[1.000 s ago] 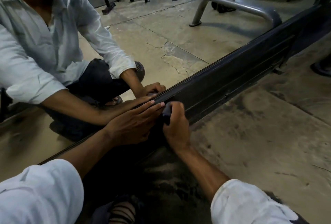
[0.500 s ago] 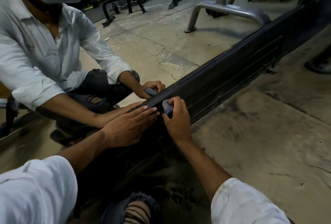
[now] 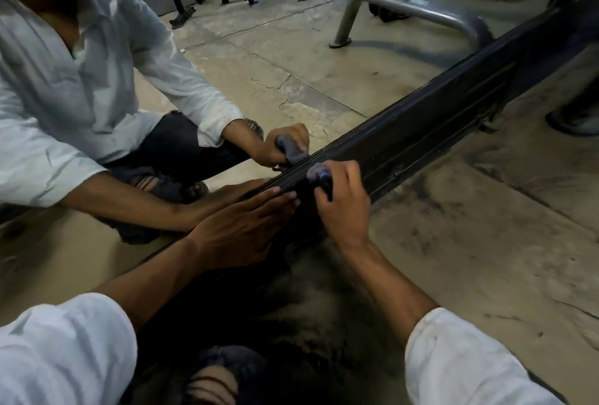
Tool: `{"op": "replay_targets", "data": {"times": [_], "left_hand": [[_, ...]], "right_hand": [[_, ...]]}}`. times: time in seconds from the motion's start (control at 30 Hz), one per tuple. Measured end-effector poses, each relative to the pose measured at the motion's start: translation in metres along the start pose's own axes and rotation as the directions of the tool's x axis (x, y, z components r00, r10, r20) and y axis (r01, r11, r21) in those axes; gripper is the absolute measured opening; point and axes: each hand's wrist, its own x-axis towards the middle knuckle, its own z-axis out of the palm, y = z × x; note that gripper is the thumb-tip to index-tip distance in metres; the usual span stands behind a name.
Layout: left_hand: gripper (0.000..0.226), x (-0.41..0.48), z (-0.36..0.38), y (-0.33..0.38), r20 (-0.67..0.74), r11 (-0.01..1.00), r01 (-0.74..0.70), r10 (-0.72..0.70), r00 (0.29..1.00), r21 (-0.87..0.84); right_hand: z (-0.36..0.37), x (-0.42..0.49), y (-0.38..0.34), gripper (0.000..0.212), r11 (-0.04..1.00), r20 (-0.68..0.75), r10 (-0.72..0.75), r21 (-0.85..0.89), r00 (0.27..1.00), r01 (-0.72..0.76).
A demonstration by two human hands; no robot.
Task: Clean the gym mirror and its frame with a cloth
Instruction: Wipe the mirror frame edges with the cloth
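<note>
The mirror (image 3: 291,58) fills the upper left and reflects me crouching in a white shirt. Its dark ridged bottom frame (image 3: 405,142) runs diagonally from lower left to upper right along the floor. My right hand (image 3: 343,203) grips a small grey-blue cloth (image 3: 316,173) bunched in its fingers and presses it on the frame's top edge. My left hand (image 3: 240,229) lies flat with straight fingers on the frame just left of the cloth. The reflection of the cloth shows in the glass just above.
Stained concrete floor (image 3: 486,259) spreads to the right of the frame. A dark shoe-like object (image 3: 573,119) sits at the far right by the frame. Grey tubular gym equipment and benches appear in the reflection. My knee in ripped dark trousers (image 3: 214,382) is at the bottom.
My right hand has slid the cloth a little to the right along the frame's top edge and turned it up so more cloth shows. My left hand stays flat on the frame.
</note>
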Motion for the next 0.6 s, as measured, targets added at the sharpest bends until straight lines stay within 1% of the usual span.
{"op": "replay_targets", "data": {"times": [0.03, 0.07, 0.1, 0.13, 0.17, 0.2, 0.23, 0.27, 0.3, 0.33, 0.37, 0.4, 0.43, 0.47, 0.53, 0.6], "left_hand": [[0.076, 0.0, 0.0, 0.0, 0.006, 1.0, 0.0, 0.0, 1.0, -0.008], [0.076, 0.0, -0.002, -0.001, 0.006, 1.0, 0.006, -0.006, 1.0, -0.019], [0.074, 0.0, -0.002, 0.0, -0.004, 1.0, 0.007, -0.008, 1.0, -0.023], [0.07, 0.0, -0.004, -0.001, -0.023, 1.0, 0.004, -0.005, 1.0, -0.02], [0.067, 0.0, -0.005, 0.0, -0.04, 1.0, -0.002, 0.001, 0.999, -0.009], [0.065, 0.0, -0.006, 0.001, -0.059, 1.0, -0.006, 0.007, 0.998, 0.008], [0.063, 0.0, -0.006, 0.001, -0.083, 1.0, -0.003, 0.004, 0.997, 0.019], [0.065, 0.0, -0.007, 0.001, -0.106, 1.0, 0.013, -0.012, 0.994, 0.017], [0.07, 0.001, -0.008, 0.001, -0.12, 0.999, 0.034, -0.033, 0.992, 0.002], [0.074, 0.001, -0.008, 0.0, -0.121, 0.999, 0.043, -0.046, 0.992, -0.023], [0.077, 0.001, -0.008, 0.0, -0.112, 0.998, 0.045, -0.05, 0.992, -0.051], [0.08, 0.001, -0.007, 0.0, -0.093, 0.997, 0.043, -0.049, 0.994, -0.067], [0.082, 0.0, -0.004, 0.0, -0.063, 0.997, 0.04, -0.044, 0.997, -0.066], [0.083, 0.0, -0.002, -0.001, -0.037, 0.997, 0.041, -0.043, 0.998, -0.062], [0.078, 0.0, 0.002, -0.002, -0.008, 0.995, 0.045, -0.046, 0.999, -0.084], [0.073, 0.0, 0.003, -0.002, -0.023, 0.993, 0.049, -0.051, 0.998, -0.106]], "right_hand": [[-0.004, 0.007, 0.001, 0.039, 0.999, -0.018, 0.021, -0.024, 1.0, -0.021], [-0.004, 0.011, -0.002, 0.042, 0.998, 0.008, -0.028, -0.053, 1.0, 0.028], [-0.005, 0.01, -0.007, 0.047, 0.986, 0.082, -0.139, -0.082, 0.987, 0.146], [-0.005, 0.007, -0.013, 0.054, 0.95, 0.197, -0.273, -0.101, 0.942, 0.297], [-0.007, 0.002, -0.017, 0.06, 0.896, 0.318, -0.378, -0.112, 0.87, 0.43], [-0.011, 0.002, -0.017, 0.06, 0.846, 0.384, -0.441, -0.123, 0.811, 0.518], [-0.016, 0.009, -0.015, 0.055, 0.827, 0.397, -0.455, -0.142, 0.797, 0.544], [-0.021, 0.018, -0.011, 0.046, 0.844, 0.367, -0.425, -0.169, 0.828, 0.508], [-0.026, 0.029, -0.005, 0.037, 0.886, 0.298, -0.353, -0.198, 0.887, 0.419], [-0.029, 0.041, 0.002, 0.033, 0.927, 0.206, -0.256, -0.223, 0.945, 0.3], [-0.034, 0.05, 0.007, 0.032, 0.951, 0.146, -0.164, -0.24, 0.976, 0.196], [-0.035, 0.054, 0.008, 0.032, 0.953, 0.148, -0.121, -0.259, 0.981, 0.157], [-0.034, 0.053, 0.006, 0.032, 0.941, 0.203, -0.144, -0.273, 0.968, 0.197], [-0.031, 0.048, -0.001, 0.033, 0.917, 0.294, -0.213, -0.27, 0.932, 0.295], [-0.024, 0.035, -0.017, 0.035, 0.835, 0.471, -0.361, -0.221, 0.805, 0.504], [-0.024, 0.036, -0.022, 0.034, 0.759, 0.569, -0.434, -0.187, 0.699, 0.624]]}}
